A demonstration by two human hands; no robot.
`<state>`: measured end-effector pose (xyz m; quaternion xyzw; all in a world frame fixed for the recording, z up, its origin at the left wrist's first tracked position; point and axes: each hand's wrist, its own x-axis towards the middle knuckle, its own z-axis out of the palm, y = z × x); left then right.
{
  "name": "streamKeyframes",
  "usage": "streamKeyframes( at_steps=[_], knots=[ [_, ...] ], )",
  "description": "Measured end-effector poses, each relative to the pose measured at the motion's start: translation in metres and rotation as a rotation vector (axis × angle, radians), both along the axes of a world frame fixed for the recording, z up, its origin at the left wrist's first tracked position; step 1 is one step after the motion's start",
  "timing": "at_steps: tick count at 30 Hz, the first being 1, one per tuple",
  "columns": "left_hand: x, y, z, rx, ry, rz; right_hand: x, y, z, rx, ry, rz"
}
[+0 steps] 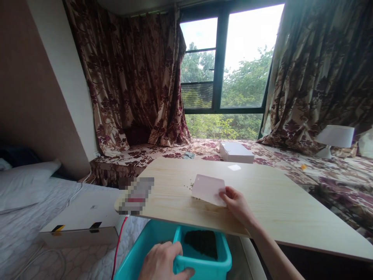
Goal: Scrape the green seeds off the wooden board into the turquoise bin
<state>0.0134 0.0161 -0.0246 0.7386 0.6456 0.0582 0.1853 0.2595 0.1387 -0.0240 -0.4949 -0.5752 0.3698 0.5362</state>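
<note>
My right hand (233, 200) pinches the right edge of a thin, pale pinkish plastic sheet (208, 188), which is tilted over the wooden tabletop. Small dark grains (189, 185) lie scattered at the sheet's left edge, and a few show under its lower edge. Below the table's near edge is a teal divided bin (204, 264). Its right compartment holds a heap of dark green grains (202, 242); the left one is partly hidden by my left hand (163, 259). The fingers of that hand are curled over the bin's divider and near rim.
The light wooden tabletop (279, 198) has a pixelated object (136, 196) at its left end, with a red cable (118, 243). A white box (236, 151) and a lamp (335, 136) stand beyond it. Another white box (84, 221) lies on the bed at left.
</note>
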Motion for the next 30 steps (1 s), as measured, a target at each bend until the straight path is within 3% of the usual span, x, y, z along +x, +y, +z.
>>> streamKeyframes(
  at_steps=[10, 12, 15, 18, 23, 30],
  knots=[
    [-0.001, -0.001, 0.007, -0.029, -0.021, 0.002, 0.011, -0.04, 0.013, -0.148, -0.04, 0.34],
    [0.003, -0.004, 0.009, -0.035, -0.01, -0.014, 0.022, -0.042, 0.015, -0.126, -0.044, 0.258],
    [0.011, -0.006, 0.009, -0.06, -0.004, -0.073, 0.04, -0.035, 0.017, -0.037, 0.006, -0.029],
    [0.019, -0.007, 0.005, -0.041, -0.006, -0.135, 0.052, -0.025, 0.017, -0.028, 0.015, -0.205],
    [0.028, -0.004, -0.001, -0.013, -0.02, -0.199, 0.052, -0.014, 0.011, -0.041, -0.004, -0.278],
    [0.032, -0.003, 0.002, -0.027, -0.018, -0.21, 0.043, -0.008, -0.007, -0.014, -0.06, -0.289]
  ],
)
